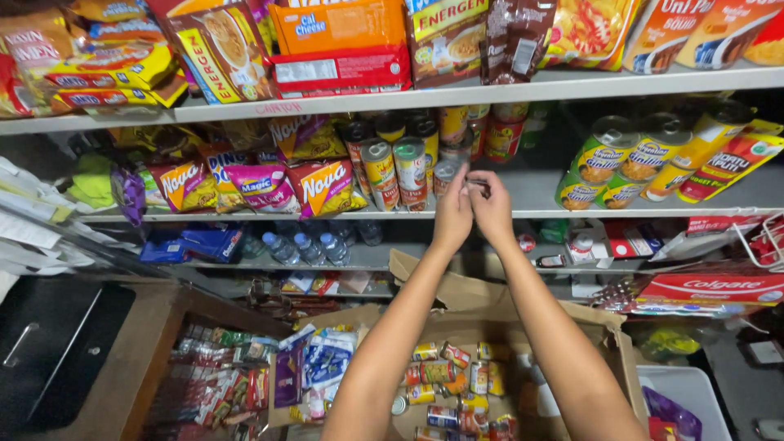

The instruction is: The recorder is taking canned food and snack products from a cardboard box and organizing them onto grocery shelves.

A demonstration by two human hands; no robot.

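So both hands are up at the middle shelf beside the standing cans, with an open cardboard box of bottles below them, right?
Not quite: the head view shows the cardboard box holds cans, not bottles. Both the left hand and right hand are up at the middle shelf beside the standing cans.

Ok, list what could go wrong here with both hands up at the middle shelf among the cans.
1. The left hand and right hand meet at a small can beside tightly packed upright cans; a nudge could topple neighbours off the shelf edge.
2. A falling can would likely drop into the open cardboard box below, denting the cans in it.
3. What the right fingers pinch is unclear; it might slip.
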